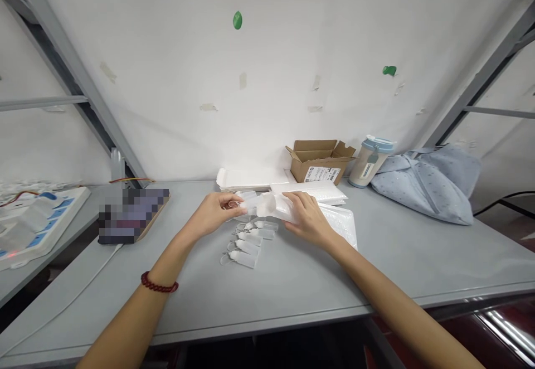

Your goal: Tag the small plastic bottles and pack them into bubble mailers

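My left hand (218, 212) pinches a small translucent plastic bottle (249, 202), its far end at the mouth of a white bubble mailer (279, 206). Gripped from above by my right hand (307, 217), that mailer has its opening turned left toward the bottle. Several similar small bottles (246, 246) with loops at their caps lie in a loose column on the grey table just below my hands. Another bubble mailer (340, 224) rests flat under and right of my right hand, partly covered by it.
A stack of white mailers (253, 178) and an open cardboard box (321, 160) stand at the back. Right of them are a lidded cup (370, 161) and a light blue cloth bag (426, 185). A phone (137, 215) with a cable and a power strip (45, 224) are at left.
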Action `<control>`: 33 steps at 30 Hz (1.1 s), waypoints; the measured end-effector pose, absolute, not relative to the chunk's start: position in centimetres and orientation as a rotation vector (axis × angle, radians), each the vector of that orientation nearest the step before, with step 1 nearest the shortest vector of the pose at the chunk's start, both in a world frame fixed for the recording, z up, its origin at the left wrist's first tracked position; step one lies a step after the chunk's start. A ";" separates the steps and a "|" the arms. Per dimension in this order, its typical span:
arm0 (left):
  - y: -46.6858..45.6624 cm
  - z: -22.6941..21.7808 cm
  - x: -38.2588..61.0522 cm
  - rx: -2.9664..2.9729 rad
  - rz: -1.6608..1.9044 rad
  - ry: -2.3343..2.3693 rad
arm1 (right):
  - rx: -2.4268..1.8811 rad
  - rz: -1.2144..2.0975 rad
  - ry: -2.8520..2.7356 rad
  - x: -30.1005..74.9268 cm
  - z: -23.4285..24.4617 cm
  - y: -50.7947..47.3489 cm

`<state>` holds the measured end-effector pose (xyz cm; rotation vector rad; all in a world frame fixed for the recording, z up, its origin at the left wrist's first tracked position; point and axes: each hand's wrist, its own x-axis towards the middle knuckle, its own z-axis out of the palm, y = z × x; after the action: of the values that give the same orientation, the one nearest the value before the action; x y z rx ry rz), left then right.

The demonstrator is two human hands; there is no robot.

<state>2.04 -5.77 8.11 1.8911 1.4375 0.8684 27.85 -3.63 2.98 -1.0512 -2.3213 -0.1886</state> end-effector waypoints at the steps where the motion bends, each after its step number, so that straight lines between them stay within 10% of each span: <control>1: -5.7 7.9 2.2 1.904 0.866 1.441 | -1.041 -0.189 -2.328 27.8 3.0 -3.6; 33: -5.7 5.9 4.0 1.995 0.651 1.412 | -1.046 -0.266 -2.171 27.9 3.1 -3.4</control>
<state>3.98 -5.69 5.90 1.9949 1.4121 0.6510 27.94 -3.42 3.07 -1.0463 -2.1710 -0.2662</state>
